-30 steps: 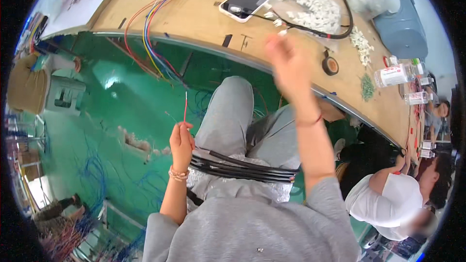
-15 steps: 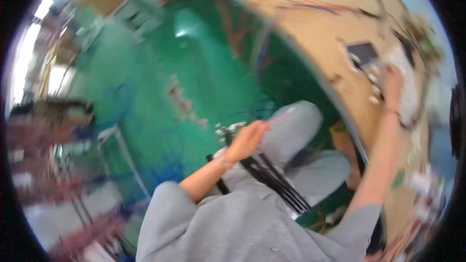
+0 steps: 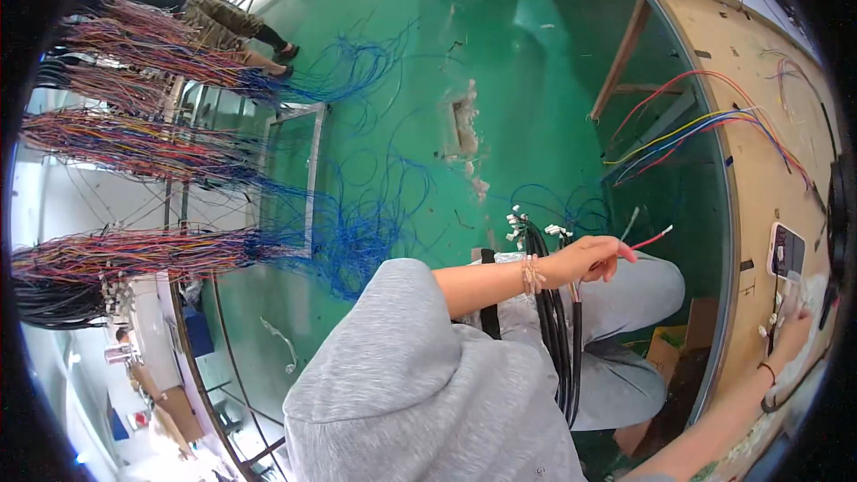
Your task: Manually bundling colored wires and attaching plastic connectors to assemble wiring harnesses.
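My left hand (image 3: 585,263) is closed over my lap, pinching the stripped end of a black cable (image 3: 576,339). A red wire (image 3: 653,239) with a pale tip and a greyish wire stick out past its fingers. More black cables (image 3: 555,348) with white connectors (image 3: 516,225) at their ends lie across my thigh. At the far right, my right hand (image 3: 791,323) reaches over the table beside a string of small white connectors (image 3: 766,330). Its fingers are blurred, and I cannot see what they hold. A phone (image 3: 787,252) lies just beyond that hand.
The wooden table (image 3: 714,36) runs along my right, with red, yellow and blue wires (image 3: 714,120) hanging over its edge. Bundled wires (image 3: 152,156) hang on a rack at left, trailing blue ends (image 3: 357,232) onto the green floor. A person (image 3: 237,27) stands behind the rack.
My view has swung to the right-hand table less and the rack more, and is sharper. My left hand still holds the cable; my right hand stays by the white connectors.
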Demonstrator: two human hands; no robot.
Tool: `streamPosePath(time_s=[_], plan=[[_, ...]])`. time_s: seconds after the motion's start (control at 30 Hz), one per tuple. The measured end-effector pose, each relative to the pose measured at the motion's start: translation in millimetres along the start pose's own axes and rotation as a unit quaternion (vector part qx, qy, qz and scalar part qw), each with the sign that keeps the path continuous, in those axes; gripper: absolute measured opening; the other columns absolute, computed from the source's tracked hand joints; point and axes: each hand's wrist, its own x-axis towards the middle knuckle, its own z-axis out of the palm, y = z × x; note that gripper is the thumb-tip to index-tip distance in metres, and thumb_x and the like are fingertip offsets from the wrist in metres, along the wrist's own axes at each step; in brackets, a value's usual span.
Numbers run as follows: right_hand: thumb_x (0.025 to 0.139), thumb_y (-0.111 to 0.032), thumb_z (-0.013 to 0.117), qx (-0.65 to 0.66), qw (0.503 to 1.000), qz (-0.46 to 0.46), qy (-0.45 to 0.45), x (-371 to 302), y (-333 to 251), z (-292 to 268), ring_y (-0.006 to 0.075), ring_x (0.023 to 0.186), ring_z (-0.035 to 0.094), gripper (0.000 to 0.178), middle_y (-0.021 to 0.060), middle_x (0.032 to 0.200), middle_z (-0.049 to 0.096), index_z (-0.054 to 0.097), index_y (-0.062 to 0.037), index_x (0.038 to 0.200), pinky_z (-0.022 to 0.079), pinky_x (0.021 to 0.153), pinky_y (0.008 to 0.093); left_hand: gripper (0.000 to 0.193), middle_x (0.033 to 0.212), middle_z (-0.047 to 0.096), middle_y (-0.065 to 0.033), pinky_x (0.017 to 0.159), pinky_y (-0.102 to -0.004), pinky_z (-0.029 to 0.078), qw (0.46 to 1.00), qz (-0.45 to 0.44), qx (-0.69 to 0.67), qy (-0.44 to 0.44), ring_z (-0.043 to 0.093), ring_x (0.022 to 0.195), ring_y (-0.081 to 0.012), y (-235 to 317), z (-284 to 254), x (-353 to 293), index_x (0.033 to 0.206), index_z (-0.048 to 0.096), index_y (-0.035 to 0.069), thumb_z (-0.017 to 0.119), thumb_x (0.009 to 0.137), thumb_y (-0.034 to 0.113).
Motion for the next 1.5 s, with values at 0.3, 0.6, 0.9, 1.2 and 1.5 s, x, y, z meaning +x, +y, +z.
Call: streamPosePath(time_s=[0.3,0.6,0.9,1.2,1.5], plan=[[0.083,-0.01,0.057,0.415,0.899,-0.128,-0.061,-215,-177,-108,0.0158,0.087,0.057,0.02,0.0077,0.097,0.06,0.059,-0.0004,0.101,0.044,0.078,0.0248,0.035,0.049,0.032,0.0062,0.042,-0.0203,0.022,0.995,-0.042,-0.063,-0.063,0.027,0.043,-0.0044,4,-7,-5,0.099,0.057,0.003,0.036,0.093,0.031],[0.078,0.004,0.058,0.663,0.724,0.026,-0.188,-346,-258,-66,0.0098,0.078,0.052,0.017,0.0057,0.089,0.055,0.048,-0.0002,0.092,0.043,0.071,0.0221,0.024,0.061,0.052,0.0032,0.042,-0.0195,0.034,0.975,-0.062,0.212,-0.019,0.044,0.048,-0.0025,3,16,-4,0.098,0.058,0.006,0.052,0.087,0.026],[0.092,-0.016,0.04,0.711,0.692,-0.002,-0.124,-344,-273,-91,0.0172,0.091,0.051,0.026,0.0103,0.093,0.055,0.047,0.0037,0.107,0.04,0.085,0.0297,0.015,0.065,0.053,0.0007,0.046,-0.0207,0.038,0.954,0.126,0.248,0.114,0.047,0.053,-0.0056,-20,30,2,0.082,0.055,0.004,0.053,0.085,0.018],[0.094,-0.021,0.036,0.886,0.384,0.098,-0.239,-345,-281,-98,0.0081,0.061,0.039,0.037,-0.0007,0.066,0.039,0.041,0.0036,0.12,0.038,0.06,0.0243,0.014,0.076,0.056,0.0005,0.062,-0.0222,0.043,0.957,0.126,0.231,0.125,0.05,0.068,-0.0073,29,23,-7,0.093,0.059,0.002,0.05,0.087,0.011],[0.09,-0.009,0.043,0.856,0.417,0.052,-0.3,-348,-278,-107,0.0049,0.06,0.039,0.049,-0.0007,0.073,0.046,0.021,-0.0043,0.134,0.033,0.052,0.018,0.014,0.073,0.059,-0.0045,0.056,-0.0203,0.04,0.868,0.106,0.482,-0.052,0.051,0.063,-0.0067,70,51,-23,0.091,0.062,0.002,0.054,0.079,0.002]])
